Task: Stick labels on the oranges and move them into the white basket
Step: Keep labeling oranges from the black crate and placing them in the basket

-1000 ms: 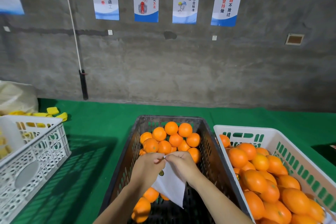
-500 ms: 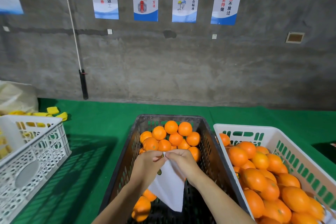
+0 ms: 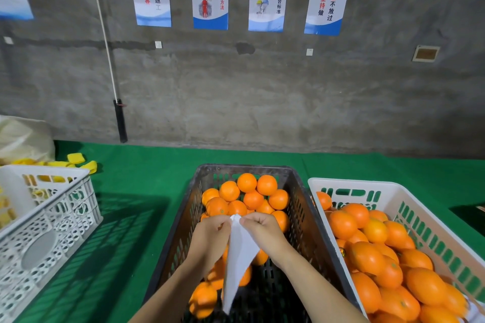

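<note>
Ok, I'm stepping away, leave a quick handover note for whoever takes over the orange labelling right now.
Left hand and right hand: both pinch the top of the white label sheet over the dark crate.
Unmoved oranges lie in that crate.
White basket on the right: already heaped with oranges.
No orange in hand.
Left: peel a label, stick it, move each remaining orange across.
</note>
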`<action>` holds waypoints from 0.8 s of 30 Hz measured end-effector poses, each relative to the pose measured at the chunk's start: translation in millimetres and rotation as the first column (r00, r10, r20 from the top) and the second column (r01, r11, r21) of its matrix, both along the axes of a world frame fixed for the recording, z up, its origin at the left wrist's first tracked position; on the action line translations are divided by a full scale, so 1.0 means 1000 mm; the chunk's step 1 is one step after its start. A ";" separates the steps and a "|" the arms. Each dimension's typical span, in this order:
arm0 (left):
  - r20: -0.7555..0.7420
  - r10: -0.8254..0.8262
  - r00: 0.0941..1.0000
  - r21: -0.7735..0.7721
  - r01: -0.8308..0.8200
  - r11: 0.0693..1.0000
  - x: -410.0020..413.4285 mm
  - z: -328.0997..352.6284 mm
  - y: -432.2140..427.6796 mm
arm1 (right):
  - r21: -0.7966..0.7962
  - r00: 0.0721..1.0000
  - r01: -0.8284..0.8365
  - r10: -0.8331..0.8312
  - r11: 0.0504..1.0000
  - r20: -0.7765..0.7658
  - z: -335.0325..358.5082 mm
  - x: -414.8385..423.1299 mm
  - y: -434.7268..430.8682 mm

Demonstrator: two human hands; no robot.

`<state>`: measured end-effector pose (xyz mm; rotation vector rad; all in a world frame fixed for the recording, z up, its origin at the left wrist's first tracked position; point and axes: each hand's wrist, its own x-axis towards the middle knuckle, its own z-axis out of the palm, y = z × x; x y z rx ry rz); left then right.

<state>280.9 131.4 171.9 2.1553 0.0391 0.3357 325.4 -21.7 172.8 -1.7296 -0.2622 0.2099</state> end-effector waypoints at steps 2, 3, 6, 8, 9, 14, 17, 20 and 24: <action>0.026 0.090 0.996 -0.004 -0.090 0.996 0.002 0.001 0.002 | -0.032 1.000 0.021 -0.021 0.999 -0.004 -0.001 0.001 0.000; 0.040 0.088 0.995 -0.045 -0.086 0.995 0.003 0.003 0.003 | -0.072 0.999 0.040 -0.039 0.997 0.010 -0.002 0.001 0.000; 0.080 -0.133 0.988 -0.265 0.150 0.952 -0.001 0.012 0.002 | -0.242 0.994 0.048 -0.021 0.969 0.112 -0.007 0.002 -0.005; 0.009 -0.184 0.983 -0.169 0.182 0.969 -0.002 0.014 -0.005 | -0.242 0.992 -0.060 0.085 0.968 0.092 -0.008 0.001 -0.006; -0.017 -0.165 0.986 -0.117 0.162 0.980 -0.001 0.011 -0.007 | -0.219 0.987 -0.137 0.151 0.966 0.051 -0.007 0.000 -0.006; -0.100 -0.017 0.995 0.121 0.029 0.992 -0.004 0.001 -0.002 | -0.041 0.979 -0.185 0.181 0.982 -0.091 -0.001 0.003 0.000; -0.082 0.046 0.996 0.327 -0.017 0.945 -0.005 -0.003 -0.001 | 0.024 0.976 -0.172 0.173 0.985 -0.133 -0.002 0.005 -0.001; -0.096 0.022 0.995 0.358 0.014 0.933 -0.004 -0.004 -0.002 | 0.056 0.984 -0.129 0.135 0.990 -0.114 -0.002 0.003 -0.001; -0.146 -0.012 0.989 0.310 0.057 0.949 -0.005 -0.004 -0.003 | 0.078 0.992 -0.054 0.062 0.996 -0.107 0.000 0.002 -0.002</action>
